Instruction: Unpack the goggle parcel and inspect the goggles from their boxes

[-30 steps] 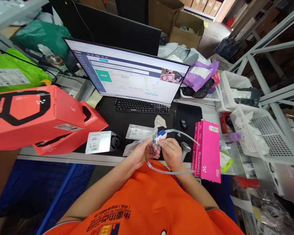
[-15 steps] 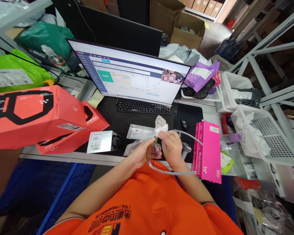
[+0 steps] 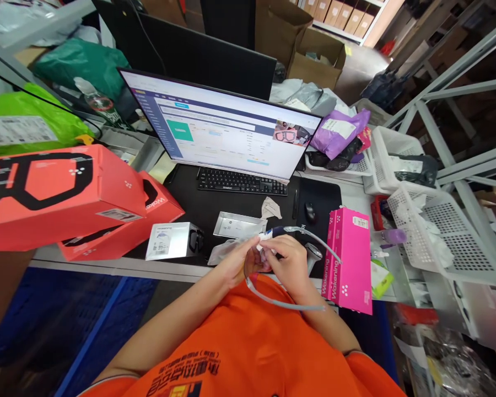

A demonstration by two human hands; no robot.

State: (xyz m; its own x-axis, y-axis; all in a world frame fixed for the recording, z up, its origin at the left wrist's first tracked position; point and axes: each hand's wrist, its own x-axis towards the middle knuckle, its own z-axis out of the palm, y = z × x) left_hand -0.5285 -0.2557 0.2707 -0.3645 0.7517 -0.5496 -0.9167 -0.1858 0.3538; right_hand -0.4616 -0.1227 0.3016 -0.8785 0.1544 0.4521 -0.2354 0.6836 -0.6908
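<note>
In front of my orange shirt, my left hand (image 3: 240,260) is closed around the front of a pair of glasses (image 3: 268,300). Their long temple arms, in clear sleeves, stick out to the right, one above and one below my right wrist. My right hand (image 3: 289,259) pinches a small white wipe (image 3: 265,236) against the glasses; its fingers partly cover the lenses. Beneath and beyond the hands lie a clear plastic bag (image 3: 221,251), an opened silver box tray (image 3: 236,225) and a crumpled beige tissue (image 3: 270,208).
A silver box (image 3: 165,242) and large coral boxes (image 3: 119,187) sit on the left. A pink box (image 3: 351,259) stands on the right, with a mouse (image 3: 310,212) behind it. Beyond are a keyboard (image 3: 240,182), a monitor (image 3: 223,127) and white baskets (image 3: 450,237).
My right hand has come down a little, bringing the white wipe lower and closer to the lenses. The upper temple arm now shows more, and the lower one has dropped slightly.
</note>
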